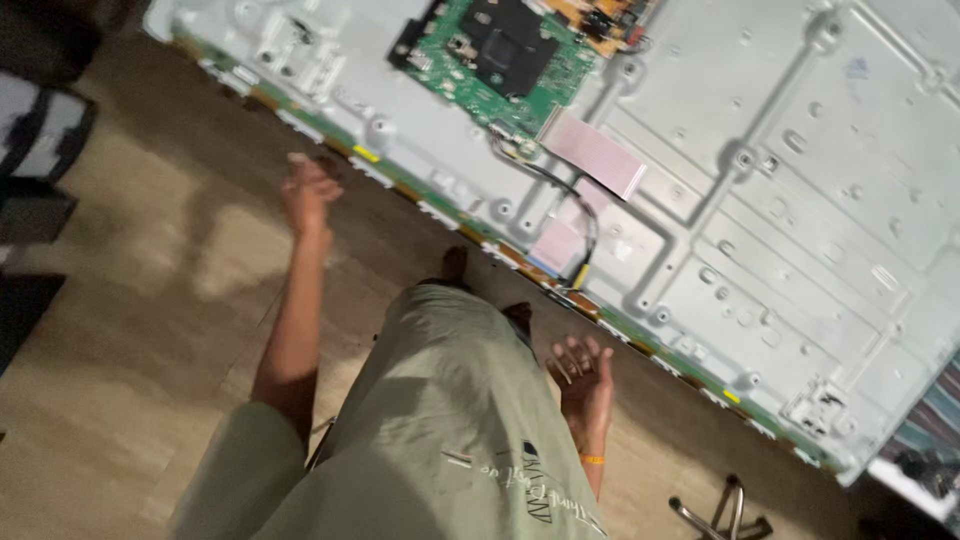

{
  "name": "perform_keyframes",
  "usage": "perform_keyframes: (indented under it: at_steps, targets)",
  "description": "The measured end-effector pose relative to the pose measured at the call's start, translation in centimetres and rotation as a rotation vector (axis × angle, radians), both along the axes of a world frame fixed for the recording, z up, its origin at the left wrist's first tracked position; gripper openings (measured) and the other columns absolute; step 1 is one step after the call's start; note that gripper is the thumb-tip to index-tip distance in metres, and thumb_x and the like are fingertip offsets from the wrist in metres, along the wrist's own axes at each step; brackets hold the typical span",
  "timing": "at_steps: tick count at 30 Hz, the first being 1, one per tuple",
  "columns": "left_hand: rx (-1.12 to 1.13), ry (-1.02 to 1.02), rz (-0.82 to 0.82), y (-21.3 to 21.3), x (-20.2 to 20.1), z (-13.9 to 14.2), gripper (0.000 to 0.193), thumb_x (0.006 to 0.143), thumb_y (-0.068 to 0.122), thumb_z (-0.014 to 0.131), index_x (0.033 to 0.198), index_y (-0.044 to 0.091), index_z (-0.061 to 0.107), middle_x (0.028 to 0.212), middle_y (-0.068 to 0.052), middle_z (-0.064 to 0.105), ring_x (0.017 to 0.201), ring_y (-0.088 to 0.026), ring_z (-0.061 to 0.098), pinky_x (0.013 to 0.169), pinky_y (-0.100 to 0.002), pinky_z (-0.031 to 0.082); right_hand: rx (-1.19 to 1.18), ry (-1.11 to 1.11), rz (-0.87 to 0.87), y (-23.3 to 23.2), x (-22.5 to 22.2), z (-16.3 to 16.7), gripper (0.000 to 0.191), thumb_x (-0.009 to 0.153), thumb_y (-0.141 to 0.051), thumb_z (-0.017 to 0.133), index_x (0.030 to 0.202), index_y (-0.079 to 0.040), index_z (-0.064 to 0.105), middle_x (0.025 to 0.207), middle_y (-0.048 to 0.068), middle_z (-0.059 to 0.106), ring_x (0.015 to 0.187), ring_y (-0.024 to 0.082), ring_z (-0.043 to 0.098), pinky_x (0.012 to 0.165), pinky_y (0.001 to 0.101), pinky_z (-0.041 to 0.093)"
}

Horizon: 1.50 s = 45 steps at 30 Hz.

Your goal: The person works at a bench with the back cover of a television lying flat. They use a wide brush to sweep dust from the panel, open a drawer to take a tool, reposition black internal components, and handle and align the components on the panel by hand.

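Green shirt fills the view closest to me, hanging over a tan wood-look floor that is dim and streaked with shadow. Beyond my feet lies the panel, a large grey metal back plate set flat on the floor, with a green board near its far edge and a pale ribbon cable just beside that board. My left hand is raised just off the panel's near edge, fingers loosely spread, holding nothing and touching nothing. My right hand hovers palm up, close to the same edge, fingers curled half open and empty, an orange band on its wrist. Dark metal legs stand on the floor near the panel's edge, beside my right hand.
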<state>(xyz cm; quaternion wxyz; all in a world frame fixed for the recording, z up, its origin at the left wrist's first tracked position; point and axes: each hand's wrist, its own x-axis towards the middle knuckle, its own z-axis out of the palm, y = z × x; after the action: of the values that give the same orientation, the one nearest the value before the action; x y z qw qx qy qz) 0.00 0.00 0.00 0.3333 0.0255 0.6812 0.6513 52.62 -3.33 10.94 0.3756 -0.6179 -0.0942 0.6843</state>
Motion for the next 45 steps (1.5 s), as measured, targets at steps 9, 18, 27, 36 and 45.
perform_keyframes:
  at_steps: [9, 18, 27, 36, 45]
  targets:
    - [-0.29, -0.009, -0.402, -2.5, 7.6, -0.8, 0.04, 0.106, 0.039, 0.06, 0.084, 0.006, 0.065, 0.07, -0.001, 0.062, 0.058, -0.01, 0.056, 0.054, -0.029, 0.047, 0.452, -0.202, 0.597, 6.0, -7.1, 4.4, 0.047, 0.105, -0.032, 0.053, 0.139, 0.002, 0.059, 0.124, 0.014, 0.071, 0.11, 0.026, 0.069, 0.095, 0.0399, 0.056]
    - [-0.551, -0.265, -0.179, -17.2, 12.8, 0.0, 0.042, 0.097, 0.04, 0.061, 0.121, 0.006, 0.068, 0.092, -0.008, 0.073, 0.071, -0.02, 0.068, 0.063, -0.038, 0.055, 0.679, -0.229, 0.942, 12.6, -14.2, 8.4, 0.046, 0.107, -0.033, 0.053, 0.135, 0.002, 0.06, 0.118, 0.011, 0.071, 0.114, 0.018, 0.07, 0.099, 0.0306, 0.054]
    - [-0.492, -0.35, -0.008, -21.8, 10.4, -1.1, 0.053, 0.099, 0.048, 0.063, 0.116, -0.002, 0.07, 0.096, -0.012, 0.074, 0.077, -0.021, 0.07, 0.067, -0.037, 0.056, 0.906, -0.377, 1.189, 12.5, -22.7, 7.3, 0.036, 0.105, -0.024, 0.059, 0.135, -0.003, 0.063, 0.119, 0.009, 0.076, 0.11, 0.016, 0.071, 0.097, 0.0316, 0.054]
    - [-0.406, -0.166, -0.116, -18.1, -6.0, 0.5, 0.051, 0.106, 0.046, 0.063, 0.111, -0.005, 0.068, 0.095, -0.013, 0.071, 0.076, -0.02, 0.068, 0.065, -0.034, 0.055, 1.27, -0.643, 1.245, 12.7, -37.7, 8.9, 0.034, 0.099, -0.022, 0.068, 0.127, -0.003, 0.067, 0.115, 0.018, 0.071, 0.108, 0.038, 0.068, 0.093, 0.0445, 0.053]
    - [-0.059, 0.161, -0.094, -9.6, -19.5, 1.2, 0.041, 0.106, 0.038, 0.057, 0.116, 0.0, 0.07, 0.093, -0.004, 0.075, 0.076, -0.012, 0.072, 0.068, -0.028, 0.058, 1.307, -0.705, 1.155, 14.7, -46.3, 10.1, 0.032, 0.099, -0.021, 0.069, 0.126, -0.004, 0.068, 0.12, 0.017, 0.069, 0.112, 0.037, 0.063, 0.097, 0.0459, 0.051]
